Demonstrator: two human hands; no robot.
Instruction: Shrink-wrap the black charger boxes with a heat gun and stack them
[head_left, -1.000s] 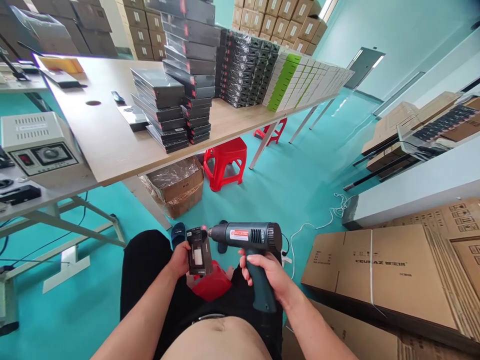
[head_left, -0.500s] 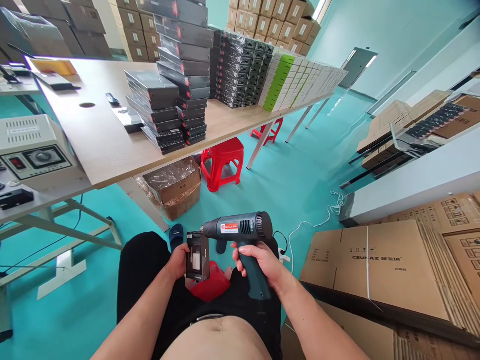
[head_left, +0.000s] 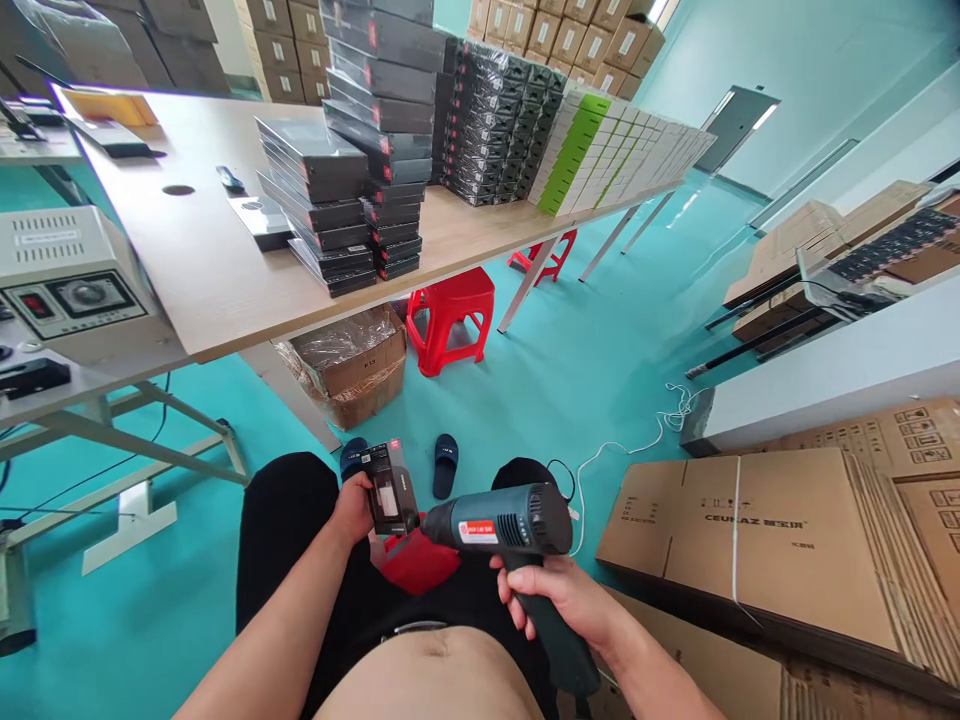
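In my left hand (head_left: 352,508) is a small dark product box (head_left: 390,488) with a pale picture on its front, gripped at its left edge and tilted. My right hand (head_left: 551,595) wraps round the handle of a dark green heat gun (head_left: 499,522) with a red and white label. The gun's nozzle points left at the lower right edge of the box, very close to it; whether they touch I cannot tell. Both are held above my lap, over a red stool (head_left: 420,565) between my legs.
A wooden table (head_left: 225,320) ahead bears stacked dark boxes (head_left: 334,165) and white and green boxes (head_left: 577,150). A machine with a dial (head_left: 79,285) stands at left. A red stool (head_left: 454,310) and an open carton (head_left: 349,365) sit below. Flattened cartons (head_left: 742,540) lie at right.
The heat gun has moved down and to the right, its nozzle going from the box's upper corner to its lower right edge. The box has risen slightly and tilted.
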